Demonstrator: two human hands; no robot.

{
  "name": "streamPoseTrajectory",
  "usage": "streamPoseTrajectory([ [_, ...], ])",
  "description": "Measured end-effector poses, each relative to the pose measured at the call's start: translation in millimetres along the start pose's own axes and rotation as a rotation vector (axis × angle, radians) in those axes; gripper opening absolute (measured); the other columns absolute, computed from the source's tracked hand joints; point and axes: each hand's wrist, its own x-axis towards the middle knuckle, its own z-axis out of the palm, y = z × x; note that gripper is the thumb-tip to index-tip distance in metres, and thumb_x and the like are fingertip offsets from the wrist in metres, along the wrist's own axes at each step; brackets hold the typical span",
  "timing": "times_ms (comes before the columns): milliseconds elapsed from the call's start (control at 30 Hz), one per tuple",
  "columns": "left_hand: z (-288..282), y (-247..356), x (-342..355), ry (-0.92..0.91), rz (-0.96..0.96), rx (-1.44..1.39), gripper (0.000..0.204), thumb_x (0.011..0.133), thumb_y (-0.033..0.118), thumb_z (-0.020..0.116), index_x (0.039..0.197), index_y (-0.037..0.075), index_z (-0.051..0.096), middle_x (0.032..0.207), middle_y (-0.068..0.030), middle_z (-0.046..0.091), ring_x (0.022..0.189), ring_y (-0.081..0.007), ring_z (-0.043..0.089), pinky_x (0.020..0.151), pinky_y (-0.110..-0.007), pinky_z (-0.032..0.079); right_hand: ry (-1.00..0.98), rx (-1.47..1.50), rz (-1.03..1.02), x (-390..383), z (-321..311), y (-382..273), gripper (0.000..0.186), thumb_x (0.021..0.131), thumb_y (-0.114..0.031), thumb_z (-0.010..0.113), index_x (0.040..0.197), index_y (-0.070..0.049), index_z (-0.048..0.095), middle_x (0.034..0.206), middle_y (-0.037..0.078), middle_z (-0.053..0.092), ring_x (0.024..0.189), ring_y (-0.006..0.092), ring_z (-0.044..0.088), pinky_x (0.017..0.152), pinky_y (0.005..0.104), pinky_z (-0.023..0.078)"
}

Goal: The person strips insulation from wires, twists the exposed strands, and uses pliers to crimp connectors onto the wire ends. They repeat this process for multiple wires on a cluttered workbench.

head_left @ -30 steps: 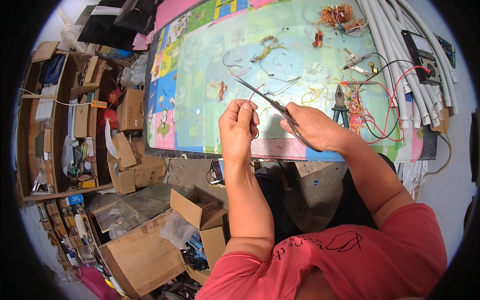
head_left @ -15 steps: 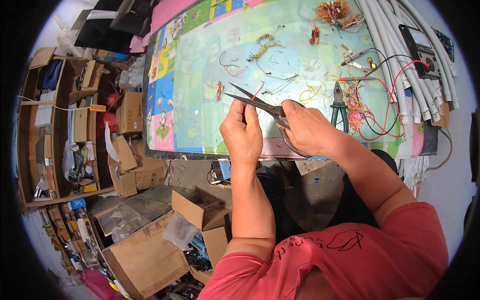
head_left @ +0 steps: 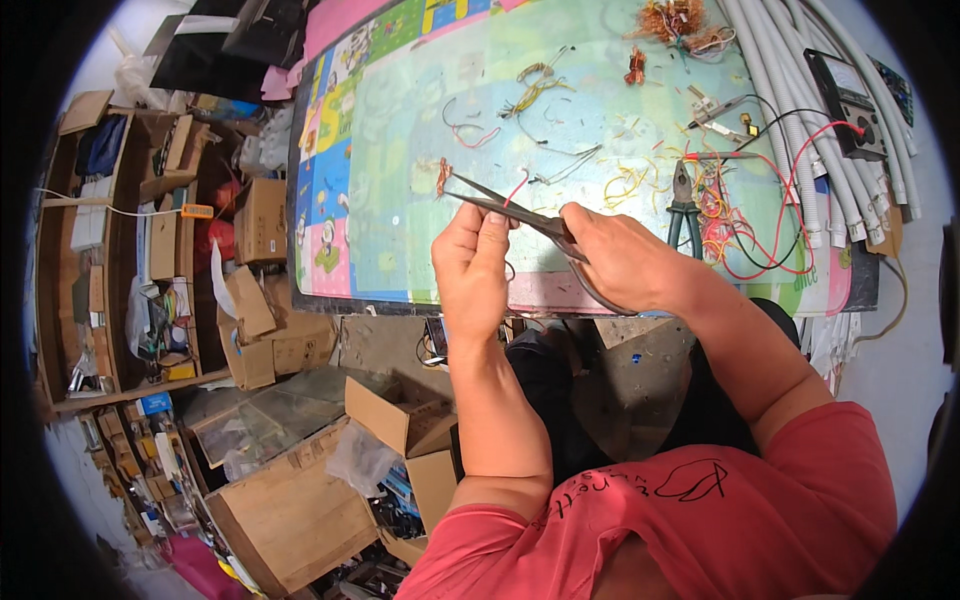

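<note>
My right hand [head_left: 628, 262] is wrapped round the handles of large dark scissors [head_left: 540, 221], whose blades point left over the table with a narrow gap at the tips. Pinched in my left hand [head_left: 470, 268], just below the blades, is a thin red wire [head_left: 518, 186]; its end sticks up past the scissors. A dark loop hangs beside the left fingers, perhaps the same wire's other end. A small copper wire bundle [head_left: 443, 178] lies by the blade tips. Pliers [head_left: 684, 212] with dark green handles lie right of my right hand.
Yellow wire scraps [head_left: 625, 184] are scattered mid-table. Further back lie a copper wire pile [head_left: 672, 20] and another small copper bundle [head_left: 635, 66]. An analog multimeter [head_left: 846, 108] with red and black leads rests on grey conduits [head_left: 778, 130] at right. Cardboard boxes [head_left: 285, 480] crowd the floor at left.
My left hand has shifted slightly left and down, its fingers still pinched on the wire. The scissor tips have dipped a little and drawn closer together. The view has moved slightly.
</note>
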Motion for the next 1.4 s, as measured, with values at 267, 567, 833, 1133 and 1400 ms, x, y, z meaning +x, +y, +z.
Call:
streamPoseTrajectory([
  [267,-20.4,12.9,1.7,-0.165,-0.208,-0.346,0.021,0.089,0.019,0.064,0.083,0.001,0.056,0.058,0.0063,0.037,0.047,-0.0024,0.024,0.043,-0.021,0.020,-0.261,0.313,-0.081,-0.6,-7.2,0.5,0.020,0.092,-0.017,0.048,0.093,0.002,0.041,0.076,0.021,0.059,0.074,0.0388,0.059,0.068,0.0442,0.046],
  [567,-26.5,7.3,3.3,-0.221,-0.243,-0.462,0.020,0.090,0.018,0.063,0.083,0.001,0.055,0.057,0.0045,0.036,0.046,-0.0039,0.023,0.043,-0.022,0.022,-0.416,0.677,-0.089,-3.2,-2.2,4.5,0.020,0.092,-0.019,0.046,0.095,0.001,0.047,0.078,0.012,0.058,0.075,0.0231,0.058,0.070,0.0356,0.046],
  [833,-24.4,14.5,0.6,-0.227,-0.297,-0.413,0.020,0.091,0.020,0.062,0.081,0.004,0.056,0.055,0.0079,0.033,0.046,-0.0029,0.023,0.043,-0.022,0.019,-0.340,0.395,-0.086,-2.7,-11.6,-1.3,0.027,0.094,-0.025,0.045,0.092,0.002,0.047,0.076,0.014,0.057,0.073,0.0278,0.057,0.070,0.0379,0.046],
  [1133,-2.7,12.1,-3.9,0.005,-0.095,0.066,0.030,0.090,0.020,0.068,0.068,0.009,0.050,0.058,0.0087,0.038,0.054,-0.0019,0.026,0.049,-0.022,0.019,-0.186,0.330,-0.094,-1.7,-4.8,7.9,0.026,0.093,-0.024,0.048,0.084,0.001,0.050,0.065,0.010,0.058,0.061,0.0266,0.058,0.061,0.0377,0.046],
  [1400,16.1,8.8,-7.4,0.190,0.083,0.019,0.048,0.084,0.013,0.075,0.059,0.012,0.035,0.059,0.0088,0.032,0.057,-0.0040,0.023,0.050,-0.024,0.017,-0.159,0.567,-0.094,-2.7,-7.4,6.3,0.023,0.091,-0.021,0.052,0.084,0.001,0.051,0.070,0.010,0.059,0.065,0.0220,0.057,0.063,0.0348,0.045],
])
